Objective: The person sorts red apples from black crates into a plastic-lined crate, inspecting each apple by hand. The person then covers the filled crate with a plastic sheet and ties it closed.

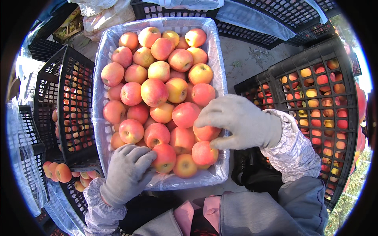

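A crate lined with clear plastic film [161, 186] stands before me, heaped with red and yellow apples [154, 92]. My right hand [236, 124], in a pale knitted glove, curves over a red apple [206, 132] at the crate's right side; its fingertips meet the fruit, but a firm hold is not plain. At the near left corner my left hand [130, 171], gloved in grey, rests with its fingertips against the left side of a red apple [164, 158]. Its palm and the undersides of its fingers are hidden.
Black plastic crates of apples stand close on the right [322, 118] and the left [76, 109]. Several apples [63, 173] lie near the lower left. More black crates [251, 34] with plastic film and a white woven sack [100, 20] are beyond the lined crate.
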The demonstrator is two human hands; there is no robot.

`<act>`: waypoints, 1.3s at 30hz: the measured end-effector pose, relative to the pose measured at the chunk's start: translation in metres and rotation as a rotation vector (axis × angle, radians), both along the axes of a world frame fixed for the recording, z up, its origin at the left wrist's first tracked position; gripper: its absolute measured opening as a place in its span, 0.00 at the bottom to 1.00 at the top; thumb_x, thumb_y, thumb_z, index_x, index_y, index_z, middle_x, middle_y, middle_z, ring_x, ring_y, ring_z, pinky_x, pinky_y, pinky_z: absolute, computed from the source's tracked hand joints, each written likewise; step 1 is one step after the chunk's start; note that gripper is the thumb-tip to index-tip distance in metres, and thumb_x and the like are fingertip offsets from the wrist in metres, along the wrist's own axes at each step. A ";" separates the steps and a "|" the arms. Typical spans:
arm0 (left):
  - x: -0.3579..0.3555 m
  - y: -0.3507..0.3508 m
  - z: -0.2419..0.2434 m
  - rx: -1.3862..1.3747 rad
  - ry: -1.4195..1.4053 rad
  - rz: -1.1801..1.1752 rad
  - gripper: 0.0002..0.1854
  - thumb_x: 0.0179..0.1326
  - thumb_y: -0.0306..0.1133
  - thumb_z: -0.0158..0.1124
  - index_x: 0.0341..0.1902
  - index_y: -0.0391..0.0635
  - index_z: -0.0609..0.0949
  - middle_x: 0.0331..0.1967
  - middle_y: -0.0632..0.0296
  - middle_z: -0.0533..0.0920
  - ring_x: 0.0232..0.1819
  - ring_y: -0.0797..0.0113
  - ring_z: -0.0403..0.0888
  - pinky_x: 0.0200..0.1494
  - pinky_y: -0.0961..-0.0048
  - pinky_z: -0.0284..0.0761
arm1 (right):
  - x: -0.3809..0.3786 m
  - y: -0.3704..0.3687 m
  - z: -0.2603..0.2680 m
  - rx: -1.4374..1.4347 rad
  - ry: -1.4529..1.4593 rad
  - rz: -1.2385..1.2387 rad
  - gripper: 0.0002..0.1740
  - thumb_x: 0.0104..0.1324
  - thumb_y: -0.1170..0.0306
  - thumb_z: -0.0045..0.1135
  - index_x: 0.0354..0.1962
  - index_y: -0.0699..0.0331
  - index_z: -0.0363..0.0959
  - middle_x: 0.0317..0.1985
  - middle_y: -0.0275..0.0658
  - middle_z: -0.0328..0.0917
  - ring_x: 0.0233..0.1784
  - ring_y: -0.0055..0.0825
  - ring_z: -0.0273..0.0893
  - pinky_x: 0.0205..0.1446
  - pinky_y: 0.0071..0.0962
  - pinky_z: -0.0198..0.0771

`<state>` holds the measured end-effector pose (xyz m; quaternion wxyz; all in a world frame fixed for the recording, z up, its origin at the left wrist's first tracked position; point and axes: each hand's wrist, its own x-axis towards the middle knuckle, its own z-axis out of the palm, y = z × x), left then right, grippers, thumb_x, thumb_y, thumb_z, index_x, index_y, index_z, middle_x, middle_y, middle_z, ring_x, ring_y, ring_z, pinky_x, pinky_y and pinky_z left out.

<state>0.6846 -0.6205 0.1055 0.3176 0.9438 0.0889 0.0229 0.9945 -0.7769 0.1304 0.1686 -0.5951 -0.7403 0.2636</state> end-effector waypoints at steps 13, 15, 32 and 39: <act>-0.008 0.000 -0.002 0.056 0.055 -0.034 0.31 0.48 0.39 0.79 0.57 0.45 0.81 0.51 0.54 0.84 0.60 0.50 0.82 0.70 0.47 0.71 | -0.031 0.002 -0.024 0.069 -0.110 0.142 0.25 0.54 0.58 0.74 0.49 0.55 0.81 0.52 0.37 0.82 0.66 0.40 0.75 0.77 0.53 0.63; -0.010 0.008 0.003 0.042 0.064 -0.028 0.27 0.50 0.40 0.79 0.54 0.46 0.82 0.48 0.56 0.84 0.57 0.52 0.83 0.70 0.47 0.70 | -0.028 0.014 -0.020 0.135 -0.064 0.061 0.25 0.56 0.59 0.72 0.50 0.57 0.80 0.53 0.42 0.81 0.66 0.42 0.75 0.76 0.51 0.64; 0.013 0.039 -0.012 0.345 0.069 0.315 0.26 0.61 0.40 0.71 0.61 0.43 0.80 0.51 0.53 0.83 0.52 0.46 0.81 0.56 0.52 0.76 | -0.055 0.119 -0.057 0.226 -0.286 -0.295 0.44 0.52 0.54 0.78 0.65 0.55 0.71 0.57 0.47 0.73 0.55 0.49 0.79 0.57 0.46 0.76; -0.029 0.025 0.009 -0.116 -0.068 0.408 0.24 0.58 0.33 0.74 0.59 0.41 0.82 0.53 0.49 0.84 0.57 0.46 0.82 0.60 0.55 0.79 | -0.005 0.059 0.006 0.054 0.072 -0.212 0.41 0.55 0.60 0.76 0.66 0.58 0.73 0.63 0.48 0.77 0.66 0.49 0.77 0.69 0.44 0.72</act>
